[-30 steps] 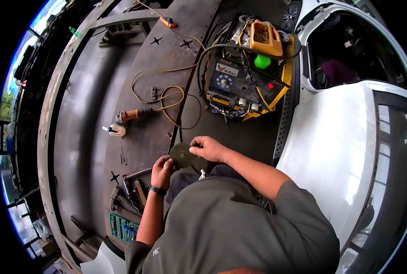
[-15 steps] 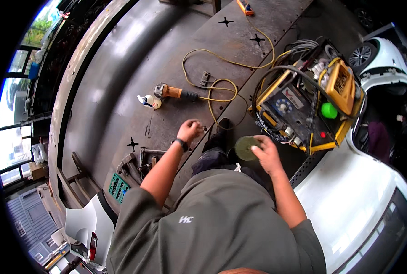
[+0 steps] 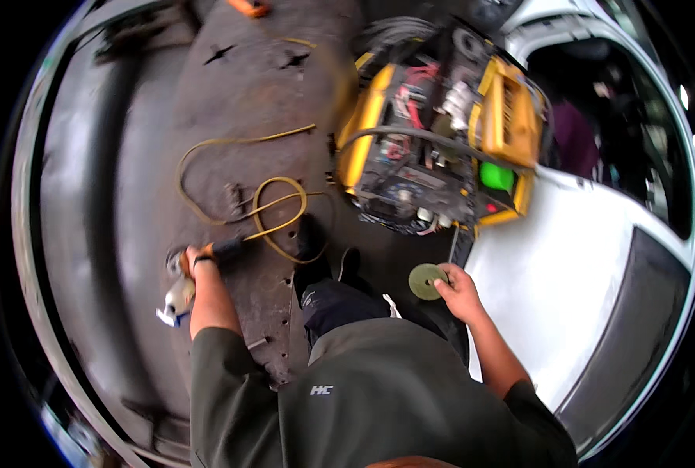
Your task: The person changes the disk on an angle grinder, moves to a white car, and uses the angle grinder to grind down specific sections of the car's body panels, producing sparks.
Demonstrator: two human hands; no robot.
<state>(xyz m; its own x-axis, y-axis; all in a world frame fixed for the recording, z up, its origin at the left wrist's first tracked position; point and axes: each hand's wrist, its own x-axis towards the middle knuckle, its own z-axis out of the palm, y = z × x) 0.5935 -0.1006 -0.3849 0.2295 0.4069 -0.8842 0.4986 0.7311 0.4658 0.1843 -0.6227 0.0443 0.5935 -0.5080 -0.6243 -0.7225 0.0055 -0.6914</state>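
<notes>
My left hand (image 3: 196, 258) is closed around the body of an orange angle grinder (image 3: 227, 249) that lies on the dark metal table. The grinder's metal head shows beyond my fingers, somewhat blurred. Beside it stands a small whitish bottle (image 3: 180, 296) with a blue and white spray top, close to my forearm. Off to the right, my right hand (image 3: 460, 293) pinches a round olive-green disc (image 3: 423, 282) with a hole in its centre. The thumb lies on the disc's face, and the disc is held up clear of any surface.
The grinder's yellow cord (image 3: 281, 184) loops across the dark metal table (image 3: 246, 93). A yellow and black machine cart (image 3: 367, 148) carries cables, an orange-yellow case (image 3: 511, 117) and a bright green round object (image 3: 496, 176). At right is a white car body (image 3: 542, 257) with an open door area.
My left hand has reached left and taken hold of the grinder. My right hand still holds the green disc. The view has turned toward the right.
</notes>
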